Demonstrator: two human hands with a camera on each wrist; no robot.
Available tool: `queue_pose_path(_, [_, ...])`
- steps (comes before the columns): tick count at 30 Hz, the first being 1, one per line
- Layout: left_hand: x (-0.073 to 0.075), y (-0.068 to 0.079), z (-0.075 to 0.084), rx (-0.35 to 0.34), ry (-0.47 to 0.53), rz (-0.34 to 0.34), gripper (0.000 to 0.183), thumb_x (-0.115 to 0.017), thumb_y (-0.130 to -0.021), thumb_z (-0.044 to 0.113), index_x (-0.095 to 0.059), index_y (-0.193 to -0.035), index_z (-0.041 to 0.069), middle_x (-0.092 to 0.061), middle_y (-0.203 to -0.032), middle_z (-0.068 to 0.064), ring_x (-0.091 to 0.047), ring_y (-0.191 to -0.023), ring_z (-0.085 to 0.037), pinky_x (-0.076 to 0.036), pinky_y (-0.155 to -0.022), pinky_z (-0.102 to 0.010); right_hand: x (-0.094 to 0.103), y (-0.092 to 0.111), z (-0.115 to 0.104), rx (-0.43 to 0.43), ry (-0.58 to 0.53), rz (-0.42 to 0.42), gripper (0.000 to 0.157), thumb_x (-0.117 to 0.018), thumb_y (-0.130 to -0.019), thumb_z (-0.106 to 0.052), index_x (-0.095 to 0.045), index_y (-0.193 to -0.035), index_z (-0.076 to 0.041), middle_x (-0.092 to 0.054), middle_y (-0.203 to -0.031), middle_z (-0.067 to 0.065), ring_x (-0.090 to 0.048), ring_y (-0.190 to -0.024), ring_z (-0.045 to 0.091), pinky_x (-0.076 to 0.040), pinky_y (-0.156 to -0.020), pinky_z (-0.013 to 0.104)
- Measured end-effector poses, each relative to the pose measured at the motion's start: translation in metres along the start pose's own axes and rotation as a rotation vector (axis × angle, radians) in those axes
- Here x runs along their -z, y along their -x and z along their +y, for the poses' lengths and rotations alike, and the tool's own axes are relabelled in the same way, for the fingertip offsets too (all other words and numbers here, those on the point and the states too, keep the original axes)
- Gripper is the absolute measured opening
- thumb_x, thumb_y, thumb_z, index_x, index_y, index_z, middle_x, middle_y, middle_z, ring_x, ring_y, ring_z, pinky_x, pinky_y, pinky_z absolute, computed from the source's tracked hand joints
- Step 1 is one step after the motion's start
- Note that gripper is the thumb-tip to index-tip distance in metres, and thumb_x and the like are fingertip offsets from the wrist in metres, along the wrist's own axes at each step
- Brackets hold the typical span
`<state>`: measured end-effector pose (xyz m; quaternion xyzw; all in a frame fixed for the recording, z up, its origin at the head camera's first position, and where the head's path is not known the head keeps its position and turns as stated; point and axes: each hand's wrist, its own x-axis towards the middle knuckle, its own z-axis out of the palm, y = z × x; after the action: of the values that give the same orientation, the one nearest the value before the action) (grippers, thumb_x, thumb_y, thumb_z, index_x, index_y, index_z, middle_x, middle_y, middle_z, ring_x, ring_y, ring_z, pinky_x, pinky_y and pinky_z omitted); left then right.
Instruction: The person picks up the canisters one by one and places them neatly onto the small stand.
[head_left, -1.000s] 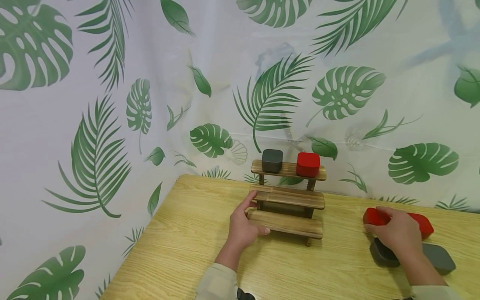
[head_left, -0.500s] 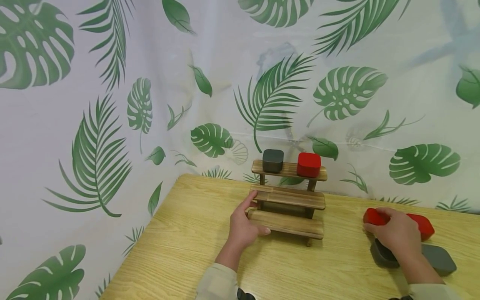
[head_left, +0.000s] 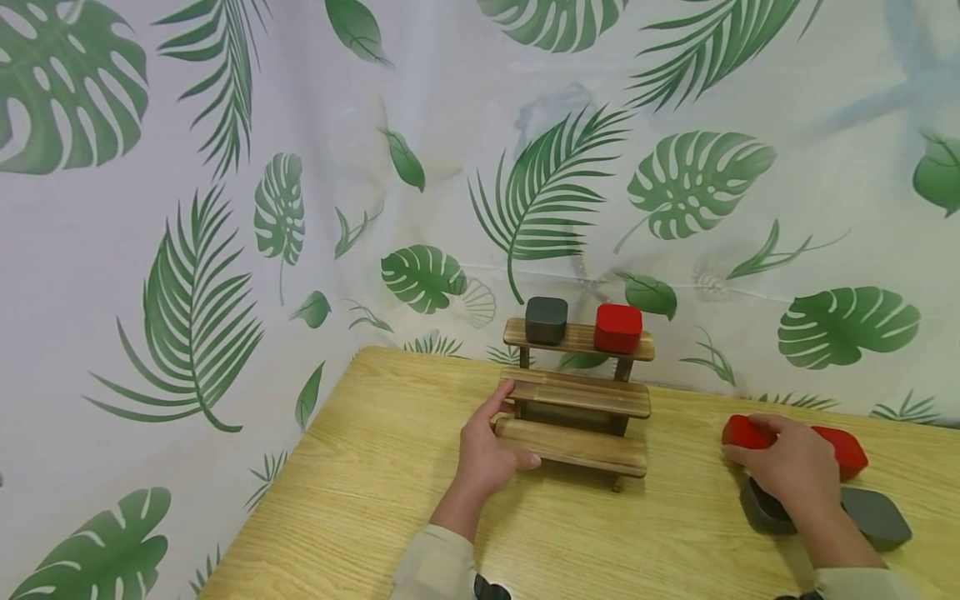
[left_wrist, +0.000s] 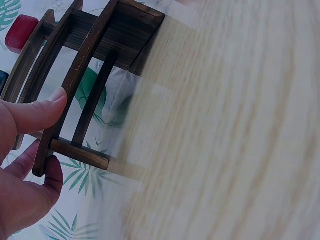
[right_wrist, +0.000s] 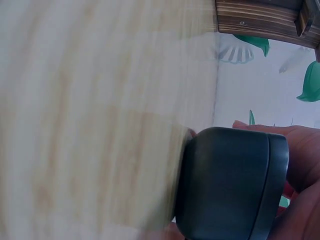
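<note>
A three-tier wooden display stand (head_left: 573, 446) rests on the table, with a dark grey rounded box (head_left: 546, 321) and a red rounded box (head_left: 617, 329) on its top tier. My left hand (head_left: 486, 454) grips the stand's left end; in the left wrist view its thumb (left_wrist: 42, 111) presses the front of a tier and fingers curl behind the end. To the right, my right hand (head_left: 798, 467) pinches another red box (head_left: 742, 433) between thumb and fingers. A dark grey box (right_wrist: 225, 182) stands just in front of that hand and hides most of the held box in the right wrist view.
Beside the right hand lie a further red box (head_left: 843, 454) and a further dark grey box (head_left: 877, 518). The wood-grain table (head_left: 352, 483) meets a leaf-print curtain (head_left: 450, 200) behind the stand and at the left.
My right hand and the red box it pinches have shifted slightly to the left. The left hand and the stand hold still.
</note>
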<state>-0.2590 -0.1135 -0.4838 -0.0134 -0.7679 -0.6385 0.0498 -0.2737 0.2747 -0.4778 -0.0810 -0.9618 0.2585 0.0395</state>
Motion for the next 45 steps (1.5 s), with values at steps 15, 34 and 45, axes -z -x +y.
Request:
queue_pose_path(15, [0.000,0.000,0.002,0.004,-0.007,0.000,0.112,-0.088,-0.058,-0.017,-0.050,-0.147,0.038,-0.055,-0.128,-0.006,-0.045,-0.068,-0.019,-0.047,-0.051,-0.030,0.003,0.009,-0.018,0.020,-0.045,0.074,0.078,-0.082,-0.079,-0.048,-0.059,-0.132,0.003,-0.056,-0.126,0.035,-0.048,-0.102,0.054,-0.044,-0.069,0.057])
queue_pose_path(34, [0.000,0.001,0.001,0.002,-0.008,-0.006,0.112,-0.088,-0.058,-0.017,-0.049,-0.147,0.038,-0.055,-0.127,-0.005,-0.046,-0.068,-0.019,-0.048,-0.052,-0.030,0.011,0.019,-0.045,0.033,-0.092,0.115,0.081,-0.080,-0.080,-0.052,-0.058,-0.134,0.005,-0.056,-0.125,0.036,-0.050,-0.106,0.051,-0.049,-0.065,0.050])
queue_pose_path(45, [-0.001,0.000,-0.001,0.010,-0.015,-0.002,0.113,-0.088,-0.058,-0.017,-0.048,-0.147,0.041,-0.054,-0.129,-0.005,-0.052,-0.089,-0.024,-0.050,-0.053,-0.030,0.013,0.027,-0.063,0.094,-0.134,0.158,0.075,-0.081,-0.081,-0.047,-0.062,-0.131,0.004,-0.062,-0.116,0.033,-0.056,-0.096,0.045,-0.046,-0.060,0.036])
